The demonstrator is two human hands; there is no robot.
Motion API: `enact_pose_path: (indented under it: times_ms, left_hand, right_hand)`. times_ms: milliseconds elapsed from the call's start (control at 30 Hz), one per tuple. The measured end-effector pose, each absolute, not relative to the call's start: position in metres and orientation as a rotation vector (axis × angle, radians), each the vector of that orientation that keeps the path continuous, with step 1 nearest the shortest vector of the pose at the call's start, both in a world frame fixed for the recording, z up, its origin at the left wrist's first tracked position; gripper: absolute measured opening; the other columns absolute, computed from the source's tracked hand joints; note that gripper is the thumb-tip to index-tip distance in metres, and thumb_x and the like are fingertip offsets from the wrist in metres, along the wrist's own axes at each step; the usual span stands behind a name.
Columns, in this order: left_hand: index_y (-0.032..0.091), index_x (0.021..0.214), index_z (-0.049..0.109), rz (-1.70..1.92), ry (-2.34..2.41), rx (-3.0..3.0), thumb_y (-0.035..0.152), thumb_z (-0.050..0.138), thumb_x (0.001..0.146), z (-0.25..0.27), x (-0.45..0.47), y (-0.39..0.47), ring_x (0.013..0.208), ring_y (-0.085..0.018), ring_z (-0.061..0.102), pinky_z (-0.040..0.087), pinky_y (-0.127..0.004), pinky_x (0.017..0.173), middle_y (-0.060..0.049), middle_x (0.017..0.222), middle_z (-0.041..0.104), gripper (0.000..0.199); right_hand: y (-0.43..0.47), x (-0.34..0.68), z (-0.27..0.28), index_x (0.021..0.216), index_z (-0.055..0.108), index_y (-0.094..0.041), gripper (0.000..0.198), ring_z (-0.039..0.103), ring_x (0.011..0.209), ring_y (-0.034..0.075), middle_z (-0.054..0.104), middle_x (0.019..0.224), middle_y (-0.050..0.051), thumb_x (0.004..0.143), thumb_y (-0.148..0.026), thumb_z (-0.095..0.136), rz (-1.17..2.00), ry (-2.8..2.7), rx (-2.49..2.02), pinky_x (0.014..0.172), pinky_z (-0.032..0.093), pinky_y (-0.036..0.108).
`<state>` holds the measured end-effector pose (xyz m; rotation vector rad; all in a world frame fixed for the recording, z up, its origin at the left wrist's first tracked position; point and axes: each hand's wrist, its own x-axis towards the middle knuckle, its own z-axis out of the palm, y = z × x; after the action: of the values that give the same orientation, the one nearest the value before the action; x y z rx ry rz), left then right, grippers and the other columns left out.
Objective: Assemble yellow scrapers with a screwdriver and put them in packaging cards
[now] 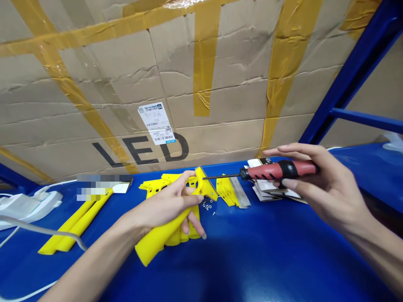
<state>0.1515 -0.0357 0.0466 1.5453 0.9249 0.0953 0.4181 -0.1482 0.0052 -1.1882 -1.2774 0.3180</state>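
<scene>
Our left hand (179, 199) was closed around the yellow scraper (159, 239), its handle slanting toward us and its head pointing away, above the blue table (252, 260). To the right of the scraper, our right hand (327, 184) held the red screwdriver (267, 171) lightly between thumb and fingers. Its tip met the scraper's head in our view, but we could not tell whether it sat in a screw.

Close by the scraper's head lay a few loose screws (207, 206). Right of the scraper were yellow covers (225, 191), with metal blades (239, 192) just beside them, then a pile of cards (264, 193), partly hidden by the screwdriver and right hand. Behind and beneath the scraper lay more yellow parts (153, 184), which our left hand largely blocked from sight.

Well to the left of the scraper we had two yellow handles (87, 221), their far ends blurred out. A grey cable (44, 229) passed across their near ends from beside a white power strip (31, 207). Beyond the scraper, a taped carton (239, 138) walled off the back.
</scene>
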Motion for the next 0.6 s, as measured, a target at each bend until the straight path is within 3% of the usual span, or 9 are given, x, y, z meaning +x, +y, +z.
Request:
enact_pose_path:
  times_ms: [100, 200, 233, 333, 433, 533, 600]
  left_hand:
    - [0.017, 0.158, -0.001, 0.071, 0.927, 1.533, 0.022, 0.05, 0.102, 0.0462, 0.1522, -0.0364, 0.055, -0.016, 0.072, 0.044, -0.017, 0.046, -0.003, 0.07, 0.075, 0.075]
    - [0.017, 0.158, -0.003, 0.044, 0.921, 1.542, 0.026, 0.052, 0.101, 0.0442, 0.1514, -0.0375, 0.057, -0.017, 0.073, 0.048, -0.019, 0.05, -0.005, 0.072, 0.076, 0.079]
    - [0.018, 0.158, -0.002, 0.038, 0.919, 1.546, 0.027, 0.052, 0.101, 0.0438, 0.151, -0.038, 0.056, -0.017, 0.073, 0.049, -0.02, 0.051, -0.005, 0.072, 0.076, 0.079]
    - [0.019, 0.158, 0.0, 0.028, 0.918, 1.554, 0.027, 0.051, 0.101, 0.0447, 0.1508, -0.04, 0.055, -0.017, 0.072, 0.049, -0.02, 0.051, -0.004, 0.071, 0.076, 0.077]
    - [0.021, 0.157, 0.002, 0.059, 0.919, 1.537, 0.024, 0.051, 0.101, 0.0477, 0.1519, -0.0414, 0.058, -0.018, 0.074, 0.046, -0.019, 0.047, -0.001, 0.068, 0.073, 0.075]
    - [0.023, 0.155, 0.009, 0.058, 0.916, 1.541, 0.024, 0.051, 0.1, 0.0495, 0.1526, -0.0414, 0.055, -0.018, 0.072, 0.045, -0.019, 0.046, 0.002, 0.065, 0.07, 0.069]
    - [0.023, 0.153, 0.014, 0.023, 0.912, 1.568, 0.026, 0.05, 0.1, 0.0493, 0.1523, -0.0411, 0.047, -0.015, 0.067, 0.045, -0.02, 0.046, 0.002, 0.064, 0.07, 0.064]
  right_hand:
    - [-0.1484, 0.4171, 0.005, 0.113, 0.071, -0.03, 0.024, 0.066, 0.055, 0.012, 0.076, 0.096, 0.002, 0.089, -0.033, 0.071, 0.326, -1.256, -1.235, 0.046, 0.054, 0.023]
    - [-0.1487, 0.418, 0.005, 0.12, 0.067, -0.033, 0.04, 0.073, 0.091, 0.018, 0.075, 0.115, 0.004, 0.082, -0.028, 0.079, 0.277, -1.299, -1.139, 0.064, 0.061, 0.025]
    - [-0.1489, 0.4185, 0.0052, 0.12, 0.067, -0.033, 0.039, 0.073, 0.09, 0.018, 0.074, 0.116, 0.004, 0.083, -0.029, 0.078, 0.284, -1.292, -1.119, 0.064, 0.061, 0.025]
    - [-0.1501, 0.4197, 0.0061, 0.118, 0.07, -0.032, 0.029, 0.068, 0.061, 0.012, 0.077, 0.103, 0.003, 0.088, -0.031, 0.073, 0.286, -1.278, -1.188, 0.051, 0.056, 0.023]
    - [-0.1514, 0.4203, 0.0068, 0.127, 0.067, -0.034, 0.045, 0.074, 0.089, 0.018, 0.075, 0.12, 0.004, 0.083, -0.029, 0.078, 0.279, -1.314, -1.157, 0.068, 0.061, 0.026]
    - [-0.1526, 0.4213, 0.0075, 0.116, 0.072, -0.031, 0.027, 0.072, 0.071, 0.015, 0.077, 0.108, 0.004, 0.089, -0.029, 0.073, 0.335, -1.29, -1.179, 0.053, 0.056, 0.023]
    - [-0.1531, 0.4228, 0.0079, 0.114, 0.072, -0.03, 0.029, 0.074, 0.082, 0.018, 0.077, 0.109, 0.004, 0.086, -0.026, 0.076, 0.31, -1.309, -1.165, 0.058, 0.058, 0.023]
